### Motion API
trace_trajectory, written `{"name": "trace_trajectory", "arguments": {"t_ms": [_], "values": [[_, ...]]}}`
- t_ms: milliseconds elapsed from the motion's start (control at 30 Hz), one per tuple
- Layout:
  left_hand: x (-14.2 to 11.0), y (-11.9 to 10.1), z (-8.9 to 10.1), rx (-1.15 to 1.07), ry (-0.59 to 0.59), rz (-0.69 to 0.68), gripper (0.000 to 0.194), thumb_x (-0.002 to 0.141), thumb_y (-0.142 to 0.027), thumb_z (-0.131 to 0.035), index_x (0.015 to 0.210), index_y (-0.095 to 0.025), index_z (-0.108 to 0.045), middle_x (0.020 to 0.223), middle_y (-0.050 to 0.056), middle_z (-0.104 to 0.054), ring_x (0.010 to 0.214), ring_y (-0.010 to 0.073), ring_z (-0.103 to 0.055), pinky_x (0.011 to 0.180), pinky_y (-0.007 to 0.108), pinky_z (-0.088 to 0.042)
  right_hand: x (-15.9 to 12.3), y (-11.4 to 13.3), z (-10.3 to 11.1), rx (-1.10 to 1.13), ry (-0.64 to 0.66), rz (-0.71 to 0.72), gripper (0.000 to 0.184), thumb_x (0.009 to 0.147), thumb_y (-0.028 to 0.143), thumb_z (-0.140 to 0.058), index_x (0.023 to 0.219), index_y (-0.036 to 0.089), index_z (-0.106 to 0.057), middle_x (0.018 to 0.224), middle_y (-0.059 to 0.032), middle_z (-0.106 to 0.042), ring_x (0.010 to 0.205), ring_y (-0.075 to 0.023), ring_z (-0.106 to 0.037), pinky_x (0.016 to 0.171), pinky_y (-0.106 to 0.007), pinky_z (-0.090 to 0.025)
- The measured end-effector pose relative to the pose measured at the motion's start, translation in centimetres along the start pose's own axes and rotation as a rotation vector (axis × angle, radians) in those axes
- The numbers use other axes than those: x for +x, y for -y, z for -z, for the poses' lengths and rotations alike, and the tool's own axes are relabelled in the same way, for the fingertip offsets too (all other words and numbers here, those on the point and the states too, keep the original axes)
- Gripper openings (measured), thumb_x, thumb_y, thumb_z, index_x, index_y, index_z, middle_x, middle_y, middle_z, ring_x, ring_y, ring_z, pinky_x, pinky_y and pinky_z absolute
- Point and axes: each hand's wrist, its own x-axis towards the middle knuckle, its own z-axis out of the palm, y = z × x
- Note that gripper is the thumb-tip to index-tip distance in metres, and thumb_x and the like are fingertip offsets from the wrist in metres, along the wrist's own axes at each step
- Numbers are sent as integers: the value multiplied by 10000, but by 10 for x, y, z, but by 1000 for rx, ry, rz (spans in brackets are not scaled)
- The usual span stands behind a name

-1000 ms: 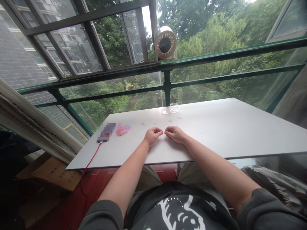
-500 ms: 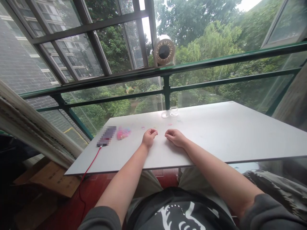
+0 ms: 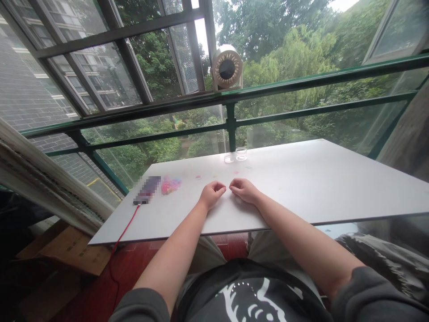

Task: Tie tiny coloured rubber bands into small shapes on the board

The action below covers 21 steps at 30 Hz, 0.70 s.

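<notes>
Over the white table (image 3: 295,188), my left hand (image 3: 212,195) is closed in a pinch, thumb against fingertips. My right hand (image 3: 246,189) faces it, also pinched, with only a small gap between the two sets of fingertips. Whatever they hold, if anything, is too small to make out. Just beyond the hands lie tiny coloured pieces: a pink one (image 3: 198,177), a yellowish one (image 3: 215,176), a reddish one (image 3: 236,172) and a greenish one (image 3: 248,167). To the left sits a small heap of pink and multicoloured pieces (image 3: 170,185), perhaps in a clear bag.
Two clear round dishes (image 3: 241,156) stand at the table's far edge. A blurred-out phone (image 3: 147,190) lies on the left with a red cable (image 3: 127,228) running off the edge. A round fan (image 3: 227,69) is on the green railing (image 3: 301,85). A cardboard box (image 3: 75,248) sits on the floor.
My left hand has moved right and its fingertips have come close to those of my right hand. The right hand stays nearly in place. The whole view has shifted slightly.
</notes>
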Motion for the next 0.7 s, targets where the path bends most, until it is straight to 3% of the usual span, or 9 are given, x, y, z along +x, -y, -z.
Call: {"name": "trace_trajectory", "arguments": {"t_ms": [700], "values": [[-1, -4, 0, 7, -10, 17, 145, 659, -289, -679, 719, -157, -680, 693, 30, -660, 631, 127, -560, 607, 248, -426, 0, -2, 0, 33, -10, -14, 56, 741, 238, -512, 712, 191, -519, 543, 35, -563, 512, -119, -506, 552, -251, -406]]}}
